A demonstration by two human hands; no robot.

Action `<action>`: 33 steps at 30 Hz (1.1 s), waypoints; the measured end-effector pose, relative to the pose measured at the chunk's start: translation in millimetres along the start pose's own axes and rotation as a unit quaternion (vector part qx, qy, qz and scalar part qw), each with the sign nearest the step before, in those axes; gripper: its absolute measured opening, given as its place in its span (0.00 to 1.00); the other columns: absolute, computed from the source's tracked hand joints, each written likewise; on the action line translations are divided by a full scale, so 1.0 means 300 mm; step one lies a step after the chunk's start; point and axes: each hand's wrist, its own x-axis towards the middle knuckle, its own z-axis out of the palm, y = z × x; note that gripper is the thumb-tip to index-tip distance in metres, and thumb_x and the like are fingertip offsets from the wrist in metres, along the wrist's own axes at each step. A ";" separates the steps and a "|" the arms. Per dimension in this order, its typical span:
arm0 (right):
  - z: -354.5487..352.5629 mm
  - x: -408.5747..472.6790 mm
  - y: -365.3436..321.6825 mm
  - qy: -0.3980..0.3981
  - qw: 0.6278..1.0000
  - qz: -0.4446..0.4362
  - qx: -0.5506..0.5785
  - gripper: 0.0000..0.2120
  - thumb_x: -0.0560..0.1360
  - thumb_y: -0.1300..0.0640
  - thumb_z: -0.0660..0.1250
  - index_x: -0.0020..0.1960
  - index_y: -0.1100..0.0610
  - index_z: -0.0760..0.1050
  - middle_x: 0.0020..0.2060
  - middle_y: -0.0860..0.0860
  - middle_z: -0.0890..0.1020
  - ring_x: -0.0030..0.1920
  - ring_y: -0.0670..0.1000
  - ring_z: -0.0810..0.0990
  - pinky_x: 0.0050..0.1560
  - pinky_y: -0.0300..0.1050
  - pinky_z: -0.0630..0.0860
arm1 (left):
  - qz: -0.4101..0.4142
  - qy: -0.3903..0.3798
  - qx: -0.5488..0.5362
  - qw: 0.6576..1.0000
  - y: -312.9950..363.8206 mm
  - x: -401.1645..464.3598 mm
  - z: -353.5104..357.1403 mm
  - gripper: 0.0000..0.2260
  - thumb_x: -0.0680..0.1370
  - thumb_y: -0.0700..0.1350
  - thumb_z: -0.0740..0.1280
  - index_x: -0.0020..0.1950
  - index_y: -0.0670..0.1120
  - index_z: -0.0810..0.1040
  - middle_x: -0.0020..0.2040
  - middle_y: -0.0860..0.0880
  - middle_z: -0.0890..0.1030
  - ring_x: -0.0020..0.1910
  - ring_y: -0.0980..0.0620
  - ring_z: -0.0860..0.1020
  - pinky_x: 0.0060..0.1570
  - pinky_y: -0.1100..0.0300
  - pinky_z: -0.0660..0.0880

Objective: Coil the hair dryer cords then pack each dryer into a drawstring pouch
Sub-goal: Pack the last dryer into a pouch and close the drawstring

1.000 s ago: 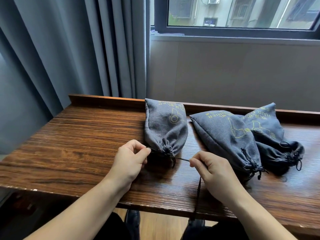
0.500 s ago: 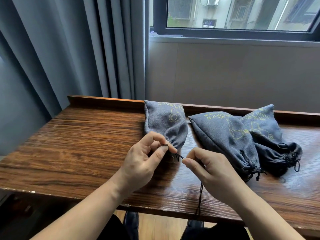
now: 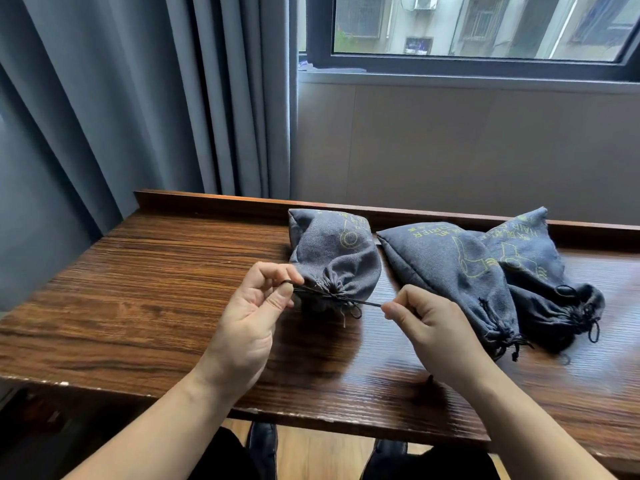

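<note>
Pouch (image 3: 334, 261) lies lengthwise, cinched mouth toward the person; both hands' fingers (image 3: 285, 293) pinch its drawstring (image 3: 367, 302).

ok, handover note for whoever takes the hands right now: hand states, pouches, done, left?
Left hand pinches one end of the black drawstring; right hand pinches the other, cord taut across the gathered mouth of the left grey fabric pouch.
Middle grey pouch and right grey pouch lie cinched on the brown wooden table, overlapping.
Done: all three look filled, no dryer in sight.
Left: probably finish tying this cord.
</note>
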 end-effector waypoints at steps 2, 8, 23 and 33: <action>0.000 0.001 -0.008 0.001 1.000 -0.003 0.000 0.16 0.77 0.51 0.71 0.34 0.53 0.71 0.23 0.43 0.69 0.27 0.44 0.65 0.30 0.36 0.62 | 0.007 -0.013 -0.001 1.000 0.007 0.000 0.006 0.07 0.79 0.40 0.61 0.49 0.50 0.76 0.51 0.46 0.81 0.50 0.54 0.76 0.53 0.59 0.71; -0.034 -0.022 -0.085 -0.058 0.996 -0.065 0.004 0.13 0.76 0.46 0.69 0.38 0.52 0.75 0.25 0.46 0.69 0.28 0.43 0.64 0.30 0.38 0.62 | 0.113 -0.138 0.183 0.967 0.066 0.024 0.044 0.02 0.82 0.39 0.61 0.54 0.44 0.72 0.45 0.46 0.83 0.47 0.39 0.81 0.55 0.42 0.76; -0.072 0.056 -0.253 -0.155 0.975 -0.006 0.161 0.12 0.80 0.52 0.67 0.41 0.56 0.81 0.23 0.43 0.69 0.26 0.45 0.64 0.28 0.38 0.61 | 0.016 -0.279 0.450 0.848 0.049 0.029 0.096 0.11 0.78 0.46 0.60 0.53 0.51 0.81 0.49 0.54 0.80 0.53 0.58 0.75 0.56 0.66 0.69; -0.012 0.078 -0.165 -0.006 0.998 -0.016 0.055 0.08 0.77 0.52 0.70 0.56 0.46 0.80 0.47 0.44 0.84 0.48 0.41 0.81 0.51 0.40 0.75 | -0.113 -0.135 0.237 0.955 0.008 0.032 0.073 0.06 0.81 0.41 0.63 0.53 0.48 0.79 0.35 0.52 0.80 0.39 0.57 0.77 0.48 0.60 0.72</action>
